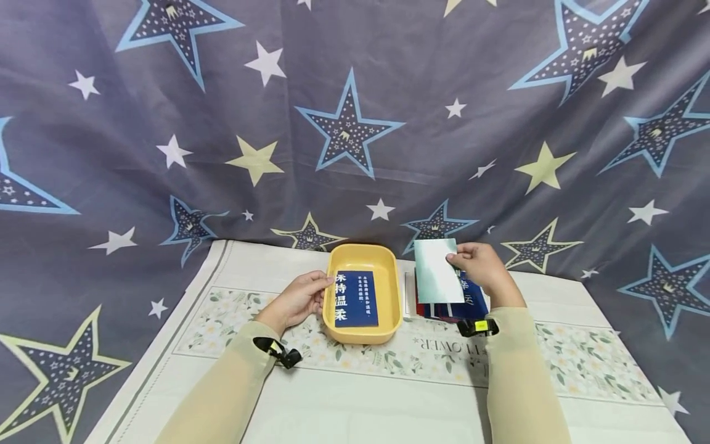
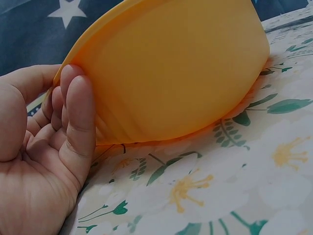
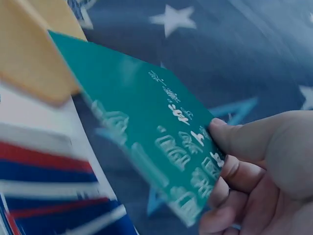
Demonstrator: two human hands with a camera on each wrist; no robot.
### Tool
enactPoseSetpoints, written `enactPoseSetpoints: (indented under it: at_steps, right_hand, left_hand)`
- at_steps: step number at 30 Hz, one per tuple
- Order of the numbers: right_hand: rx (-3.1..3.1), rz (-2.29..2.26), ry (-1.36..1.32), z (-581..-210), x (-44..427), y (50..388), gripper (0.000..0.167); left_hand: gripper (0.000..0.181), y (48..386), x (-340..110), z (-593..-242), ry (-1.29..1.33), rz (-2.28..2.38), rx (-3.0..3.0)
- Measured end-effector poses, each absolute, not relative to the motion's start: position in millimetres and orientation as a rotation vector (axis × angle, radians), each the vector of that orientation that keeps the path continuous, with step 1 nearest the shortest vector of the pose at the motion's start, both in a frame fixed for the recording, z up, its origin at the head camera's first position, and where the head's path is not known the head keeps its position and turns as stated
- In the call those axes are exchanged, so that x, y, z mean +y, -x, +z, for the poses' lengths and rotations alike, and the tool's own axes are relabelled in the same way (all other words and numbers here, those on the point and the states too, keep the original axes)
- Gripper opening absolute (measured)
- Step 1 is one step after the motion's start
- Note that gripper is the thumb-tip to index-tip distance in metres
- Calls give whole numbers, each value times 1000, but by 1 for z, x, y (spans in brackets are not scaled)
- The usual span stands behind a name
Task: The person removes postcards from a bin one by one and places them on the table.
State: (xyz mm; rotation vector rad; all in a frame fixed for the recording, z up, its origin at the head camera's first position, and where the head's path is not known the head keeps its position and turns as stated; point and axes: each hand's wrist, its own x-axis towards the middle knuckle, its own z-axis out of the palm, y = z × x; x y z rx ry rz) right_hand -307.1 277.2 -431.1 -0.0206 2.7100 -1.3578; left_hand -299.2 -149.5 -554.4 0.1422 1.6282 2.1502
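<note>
A yellow plastic tray [image 1: 391, 327] stands on the table with a dark blue card [image 1: 363, 299] with white characters lying inside. The left hand [image 1: 299, 299] pinches the tray's left rim, thumb inside and fingers against the outer wall [image 2: 181, 73]. In the right hand [image 1: 479, 268] a green card [image 3: 127, 93] with white lettering is pinched by its right edge, held up and tilted. Glare makes that card look pale in the head view. Beneath and behind it lies a pile of blue and red cards [image 1: 474, 299], partly covered by the green card and the right hand.
A white tablecloth [image 1: 355, 407] with a floral band covers the table. Behind it hangs a grey curtain [image 1: 333, 203] with stars, close to the tray's far side. Both wrists wear black straps [image 1: 277, 351]. The card pile lies just right of the tray.
</note>
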Motion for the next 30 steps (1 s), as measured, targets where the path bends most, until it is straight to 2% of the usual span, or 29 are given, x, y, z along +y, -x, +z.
enactPoseSetpoints:
  at_steps: [8,24,30]
  right_hand:
    - [2723,-1352,-113,-448,306,315,45]
    - [2659,-1305,-328,-482,356,306,62]
    - [2668,-1314,-359,-488,359,308,61]
  left_hand:
    - [20,299,-154,-550,-131,2172,1633]
    - [19,296,-146,-552,-148,2155,1619]
    - [23,296,-148,-550,-143,2156,1623]
